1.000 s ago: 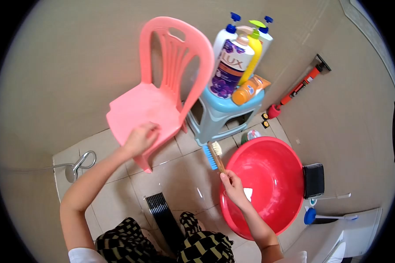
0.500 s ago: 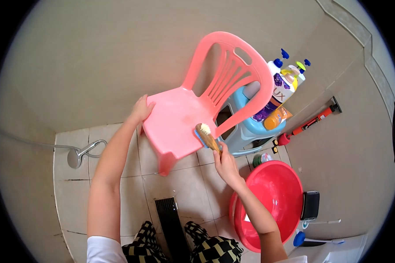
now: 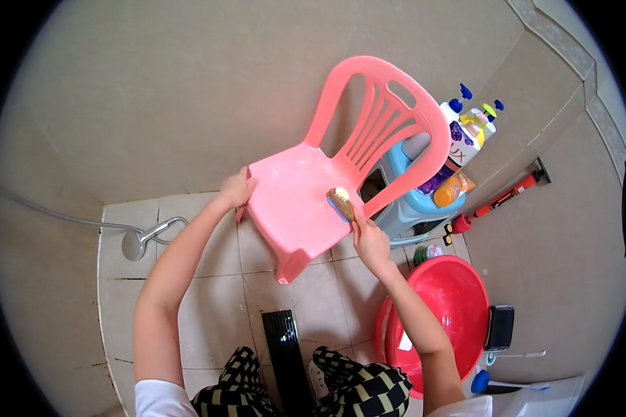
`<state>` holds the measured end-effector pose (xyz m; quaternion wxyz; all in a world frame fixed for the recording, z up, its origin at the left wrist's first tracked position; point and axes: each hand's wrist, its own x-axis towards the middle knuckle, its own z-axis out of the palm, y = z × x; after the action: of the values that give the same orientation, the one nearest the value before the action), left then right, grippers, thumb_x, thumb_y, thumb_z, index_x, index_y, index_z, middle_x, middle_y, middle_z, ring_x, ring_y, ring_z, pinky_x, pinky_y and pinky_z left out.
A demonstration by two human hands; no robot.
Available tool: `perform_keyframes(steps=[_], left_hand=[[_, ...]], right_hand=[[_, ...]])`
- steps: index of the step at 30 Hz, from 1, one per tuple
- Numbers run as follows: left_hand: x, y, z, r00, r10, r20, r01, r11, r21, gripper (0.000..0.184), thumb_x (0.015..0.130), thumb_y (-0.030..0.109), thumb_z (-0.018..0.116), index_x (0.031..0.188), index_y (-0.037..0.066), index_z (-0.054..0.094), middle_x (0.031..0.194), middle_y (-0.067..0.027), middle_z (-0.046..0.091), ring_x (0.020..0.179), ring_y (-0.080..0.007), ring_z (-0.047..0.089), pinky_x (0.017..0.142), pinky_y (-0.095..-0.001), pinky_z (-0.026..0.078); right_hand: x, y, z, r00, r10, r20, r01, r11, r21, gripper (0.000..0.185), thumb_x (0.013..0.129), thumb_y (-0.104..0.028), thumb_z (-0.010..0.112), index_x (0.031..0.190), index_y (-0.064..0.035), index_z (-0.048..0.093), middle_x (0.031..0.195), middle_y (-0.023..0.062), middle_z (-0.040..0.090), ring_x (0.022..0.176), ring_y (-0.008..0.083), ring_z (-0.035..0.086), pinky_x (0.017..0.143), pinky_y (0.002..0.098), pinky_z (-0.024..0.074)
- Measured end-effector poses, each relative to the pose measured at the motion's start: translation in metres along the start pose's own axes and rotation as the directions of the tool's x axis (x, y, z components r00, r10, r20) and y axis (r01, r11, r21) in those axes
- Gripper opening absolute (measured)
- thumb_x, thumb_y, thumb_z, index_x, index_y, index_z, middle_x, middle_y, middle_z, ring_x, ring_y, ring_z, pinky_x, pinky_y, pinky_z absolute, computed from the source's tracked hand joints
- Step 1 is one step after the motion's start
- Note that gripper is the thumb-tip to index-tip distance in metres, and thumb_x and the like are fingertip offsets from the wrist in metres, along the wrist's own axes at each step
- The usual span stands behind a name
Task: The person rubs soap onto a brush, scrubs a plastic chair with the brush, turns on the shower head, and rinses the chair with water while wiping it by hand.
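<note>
**Brush held at pink chair seat; coverage unclear**

The pink chair (image 3: 292, 187) is placed upright at frame centre, backrest toward upper right. Its seat is met by the wooden brush (image 3: 342, 208), blue bristles angled down, apparently in contact near the right edge. White bristles are turned upward. The brush handle is grasped by the right hand (image 3: 372, 244), fingers closed round it. The seat's left corner is held by the left hand (image 3: 237, 188), fingers bent at the edge.

Progress: seat work is judged to be in hand. No foam or obvious dirt is seen on the seat, so how much is done cannot be told. Backrest and front leg are not touched by the brush; whether they are already covered cannot be told either.

Outward: right of the chair, bottles (image 3: 460, 146) and an orange tube (image 3: 448, 192) are supported by a blue stool (image 3: 398, 217). A red basin (image 3: 459, 313) is set lower right. At lower centre, a black ribbed object (image 3: 279, 347) is seen between the patterned trouser legs. A shower head (image 3: 133, 245) is laid at left on the tiles.
</note>
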<state>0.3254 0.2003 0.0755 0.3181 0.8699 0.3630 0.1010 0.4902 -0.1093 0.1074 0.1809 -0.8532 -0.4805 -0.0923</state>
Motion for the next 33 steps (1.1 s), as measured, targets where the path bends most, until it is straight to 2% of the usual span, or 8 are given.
perform_keyframes(steps=[7, 13, 18, 25, 27, 28, 30, 33], left_hand=[[-0.032, 0.018, -0.008, 1.0, 0.013, 0.019, -0.017, 0.976, 0.215, 0.05, 0.085, 0.035, 0.043, 0.112, -0.006, 0.039, 0.092, -0.0243, 0.059, 0.087, -0.0388, 0.057, 0.079, -0.0437, 0.043], [-0.104, 0.03, 0.013, 0.983, 0.105, 0.152, -0.117, 0.99, 0.075, 0.048, 0.085, 0.034, 0.043, 0.112, -0.006, 0.037, 0.079, -0.0223, 0.061, 0.079, -0.035, 0.06, 0.072, -0.0445, 0.046], [-0.141, 0.06, -0.002, 0.966, -0.084, 0.246, 0.089, 0.996, -0.009, 0.051, 0.084, 0.041, 0.044, 0.102, -0.006, 0.043, 0.078, -0.0235, 0.06, 0.076, -0.0359, 0.06, 0.07, -0.0442, 0.046], [-0.088, 0.038, 0.025, 0.997, 0.069, 0.023, -0.072, 0.972, 0.223, 0.058, 0.084, 0.048, 0.042, 0.096, -0.008, 0.056, 0.083, -0.0241, 0.061, 0.081, -0.0376, 0.059, 0.073, -0.0427, 0.046], [-0.064, 0.037, 0.034, 0.986, 0.004, 0.165, 0.027, 0.983, -0.184, 0.059, 0.083, 0.047, 0.047, 0.101, -0.009, 0.056, 0.089, -0.0229, 0.061, 0.081, -0.0331, 0.061, 0.074, -0.0391, 0.047], [-0.061, 0.041, 0.035, 0.986, 0.006, 0.166, 0.026, 0.982, -0.186, 0.059, 0.083, 0.047, 0.047, 0.101, -0.009, 0.056, 0.089, -0.0229, 0.061, 0.081, -0.0331, 0.061, 0.074, -0.0391, 0.047], [-0.057, 0.052, 0.038, 0.972, -0.136, 0.194, 0.227, 0.763, -0.605, 0.06, 0.082, 0.044, 0.052, 0.101, -0.013, 0.054, 0.089, -0.0207, 0.061, 0.079, -0.0271, 0.062, 0.073, -0.0341, 0.048], [-0.049, 0.037, 0.048, 0.952, -0.135, 0.276, 0.287, 0.707, -0.646, 0.066, 0.082, 0.048, 0.05, 0.102, -0.015, 0.051, 0.094, -0.0177, 0.06, 0.082, -0.0198, 0.058, 0.072, -0.0312, 0.048]], right_hand=[[0.017, -0.003, 0.007, 0.998, 0.009, 0.066, -0.008, 1.0, -0.018, 0.038, 0.085, -0.022, 0.046, 0.12, -0.0097, 0.047, 0.07, 0.0205, 0.057, 0.056, 0.0362, 0.058, 0.052, 0.0467, 0.0479], [0.014, -0.016, 0.013, 0.996, -0.032, 0.081, 0.032, 0.999, -0.006, 0.04, 0.085, -0.022, 0.047, 0.122, -0.009, 0.045, 0.067, 0.0193, 0.057, 0.054, 0.0351, 0.058, 0.052, 0.0457, 0.048], [-0.001, -0.02, 0.017, 0.991, -0.118, 0.062, 0.113, 0.991, 0.077, 0.04, 0.085, -0.022, 0.047, 0.122, -0.0076, 0.045, 0.065, 0.0175, 0.056, 0.052, 0.034, 0.057, 0.049, 0.0435, 0.0478], [-0.034, -0.016, -0.021, 0.98, -0.137, 0.147, 0.153, 0.983, -0.104, 0.04, 0.084, -0.022, 0.048, 0.121, -0.0074, 0.047, 0.066, 0.0137, 0.056, 0.05, 0.0287, 0.058, 0.045, 0.0398, 0.048], [-0.038, 0.006, -0.029, 0.982, -0.119, 0.146, 0.143, 0.976, -0.165, 0.041, 0.083, -0.02, 0.049, 0.121, -0.0076, 0.046, 0.066, 0.0132, 0.056, 0.05, 0.0276, 0.058, 0.045, 0.0389, 0.0479], [-0.039, 0.013, -0.031, 0.985, -0.104, 0.141, 0.133, 0.966, -0.22, 0.042, 0.082, -0.018, 0.049, 0.122, -0.0078, 0.046, 0.067, 0.0127, 0.055, 0.05, 0.0265, 0.058, 0.044, 0.0379, 0.0478], [-0.035, 0.019, -0.029, 0.986, -0.109, 0.128, 0.137, 0.962, -0.238, 0.042, 0.081, -0.017, 0.049, 0.122, -0.008, 0.046, 0.067, 0.0124, 0.055, 0.05, 0.026, 0.058, 0.044, 0.0372, 0.0477], [-0.023, 0.022, -0.017, 0.988, -0.127, 0.09, 0.146, 0.956, -0.253, 0.045, 0.078, -0.014, 0.049, 0.123, -0.0079, 0.045, 0.068, 0.0124, 0.055, 0.049, 0.0259, 0.058, 0.044, 0.0367, 0.0476]])
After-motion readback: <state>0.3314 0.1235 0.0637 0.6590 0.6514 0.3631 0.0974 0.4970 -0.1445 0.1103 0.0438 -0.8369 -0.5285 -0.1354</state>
